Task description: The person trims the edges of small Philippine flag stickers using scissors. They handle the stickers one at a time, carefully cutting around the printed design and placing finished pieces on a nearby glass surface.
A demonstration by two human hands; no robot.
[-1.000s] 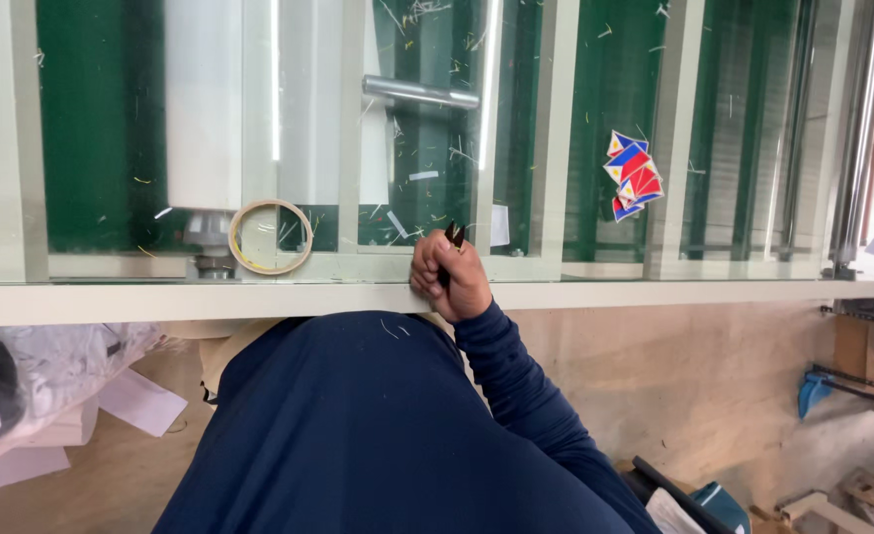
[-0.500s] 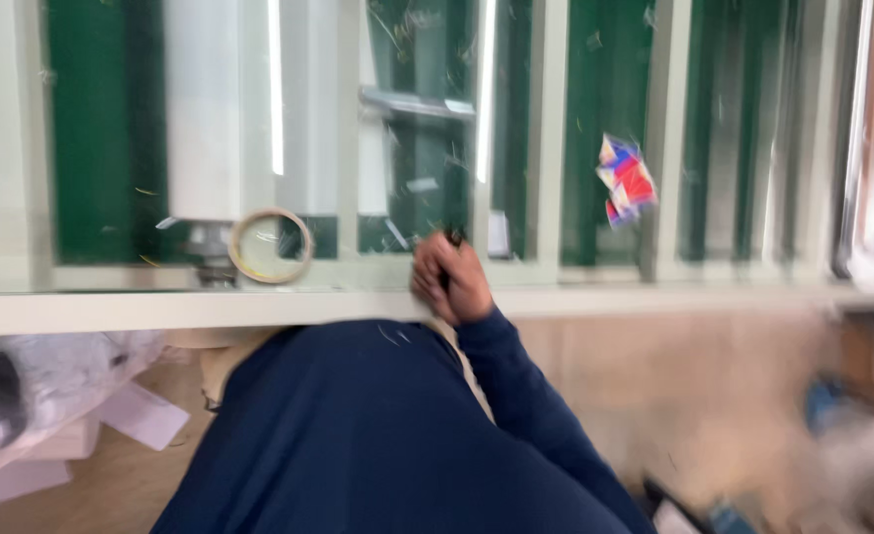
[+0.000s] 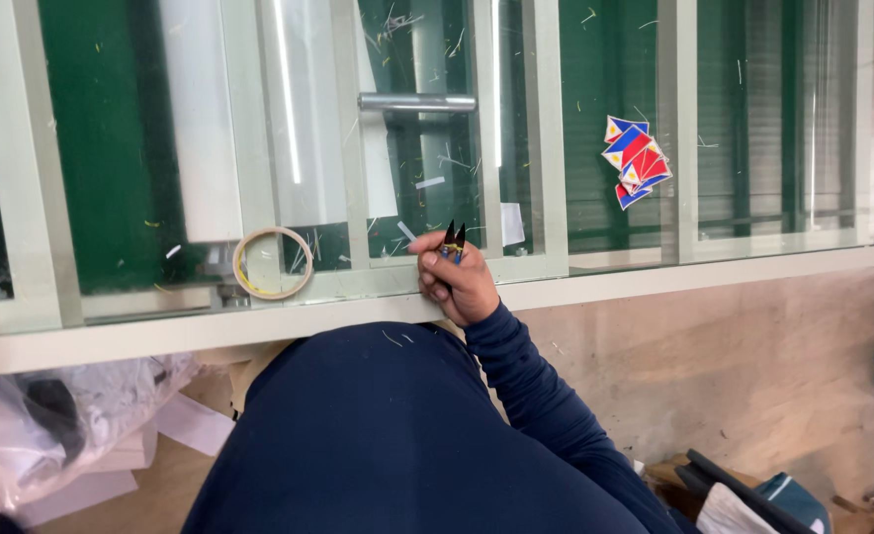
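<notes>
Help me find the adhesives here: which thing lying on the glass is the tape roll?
The pale ring-shaped roll, lying flat left of the right hand; the stickers farther right are flat and multicoloured.

We count one tape roll [image 3: 272,263], one metal bar [image 3: 416,102], one cluster of coloured stickers [image 3: 635,161] — and one pair of snips [image 3: 453,240].

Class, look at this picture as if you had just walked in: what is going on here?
A person in a dark blue top leans over a pale frame with glass panes above a green surface. Their right hand rests on the frame's near rail and grips a small pair of black-tipped cutters, tips pointing away. The left hand is out of sight. A roll of tape lies on the glass to the left, and a bunch of red and blue stickers sits to the right.
</notes>
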